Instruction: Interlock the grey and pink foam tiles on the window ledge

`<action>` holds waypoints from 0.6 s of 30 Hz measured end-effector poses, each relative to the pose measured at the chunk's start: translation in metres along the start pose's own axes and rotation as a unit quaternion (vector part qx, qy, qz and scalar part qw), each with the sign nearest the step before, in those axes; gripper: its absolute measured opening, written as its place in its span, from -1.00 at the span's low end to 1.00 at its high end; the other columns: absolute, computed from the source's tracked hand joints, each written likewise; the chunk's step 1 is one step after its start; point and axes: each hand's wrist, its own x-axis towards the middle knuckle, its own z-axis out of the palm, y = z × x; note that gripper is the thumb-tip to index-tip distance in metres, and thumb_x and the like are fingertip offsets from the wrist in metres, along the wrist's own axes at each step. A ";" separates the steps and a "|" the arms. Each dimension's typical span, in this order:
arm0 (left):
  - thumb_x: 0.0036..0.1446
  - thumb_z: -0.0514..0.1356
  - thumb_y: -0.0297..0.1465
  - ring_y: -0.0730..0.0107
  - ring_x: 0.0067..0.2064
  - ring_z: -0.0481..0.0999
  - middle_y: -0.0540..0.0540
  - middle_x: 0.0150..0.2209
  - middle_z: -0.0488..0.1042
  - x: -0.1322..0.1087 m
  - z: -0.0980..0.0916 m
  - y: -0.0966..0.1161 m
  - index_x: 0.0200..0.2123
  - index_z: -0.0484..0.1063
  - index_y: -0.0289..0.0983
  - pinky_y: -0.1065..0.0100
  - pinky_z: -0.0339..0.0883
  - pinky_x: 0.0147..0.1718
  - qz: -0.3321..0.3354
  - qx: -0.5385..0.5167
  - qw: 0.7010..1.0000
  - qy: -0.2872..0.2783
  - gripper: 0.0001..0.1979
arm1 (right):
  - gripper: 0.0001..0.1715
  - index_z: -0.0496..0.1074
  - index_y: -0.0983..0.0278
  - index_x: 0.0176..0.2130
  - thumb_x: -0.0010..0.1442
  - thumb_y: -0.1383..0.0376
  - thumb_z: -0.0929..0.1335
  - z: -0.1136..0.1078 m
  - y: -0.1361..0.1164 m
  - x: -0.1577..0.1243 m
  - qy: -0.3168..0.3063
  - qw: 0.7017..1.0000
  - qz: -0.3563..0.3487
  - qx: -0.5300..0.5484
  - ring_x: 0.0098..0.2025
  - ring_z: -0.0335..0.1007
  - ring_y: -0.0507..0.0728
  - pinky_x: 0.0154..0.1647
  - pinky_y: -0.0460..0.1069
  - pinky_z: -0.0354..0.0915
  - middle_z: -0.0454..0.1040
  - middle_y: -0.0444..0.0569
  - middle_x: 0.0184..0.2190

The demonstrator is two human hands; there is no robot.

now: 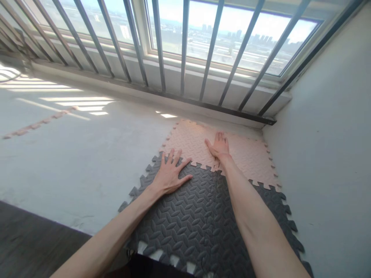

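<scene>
Dark grey foam mat tiles point(185, 216) with a raised tread pattern lie on the floor in front of me. Pale pink foam mat tiles point(191, 139) sit beyond them, joined along a toothed edge. My left hand point(171, 172) rests with fingers spread on the grey tile, its fingertips near the seam with the pink. On the pink tiles, my right hand point(219, 146) lies flat, close to the join between two of them. My right forearm covers part of the seam between pink and grey.
A metal railing point(185, 50) runs along the far side before a window point(226, 34). A white wall point(327, 127) rises at the right. A narrow pink toothed strip point(40, 123) lies on the pale floor point(87, 162) at left. Dark flooring point(34, 235) shows at the lower left.
</scene>
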 end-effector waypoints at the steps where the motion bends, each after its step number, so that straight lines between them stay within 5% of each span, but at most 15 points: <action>1: 0.38 -0.03 0.23 -0.35 0.66 -0.28 -0.16 0.67 -0.16 0.000 0.000 0.000 0.57 0.03 0.18 -0.54 -0.34 0.53 0.001 -0.001 1.000 0.000 -0.22 | 0.19 -0.21 0.60 0.57 0.43 -0.24 0.05 0.000 0.000 -0.005 0.005 1.000 -0.003 0.001 0.71 -0.37 0.31 0.70 0.24 -0.32 -0.23 0.31 0.67; 11: 0.39 -0.01 0.21 -0.22 0.67 -0.23 -0.23 0.66 -0.10 -0.010 0.012 0.008 0.59 0.02 0.07 -0.42 -0.36 0.56 -0.014 -0.003 1.000 0.022 -0.18 | 0.09 -0.16 0.56 0.58 0.47 -0.17 0.05 -0.001 -0.011 -0.116 -0.002 1.000 -0.018 0.001 0.72 -0.36 0.26 0.70 0.17 -0.34 -0.20 0.25 0.67; 18: 0.36 0.00 0.22 -0.13 0.67 -0.19 -0.37 0.65 -0.13 -0.083 0.010 0.048 0.60 -0.01 -0.26 -0.23 -0.25 0.59 -0.033 0.000 0.999 -0.009 -0.03 | 0.12 -0.16 0.48 0.59 0.44 -0.22 0.07 -0.005 -0.019 -0.231 -0.025 0.999 -0.029 0.020 0.72 -0.36 0.24 0.71 0.17 -0.35 -0.21 0.16 0.68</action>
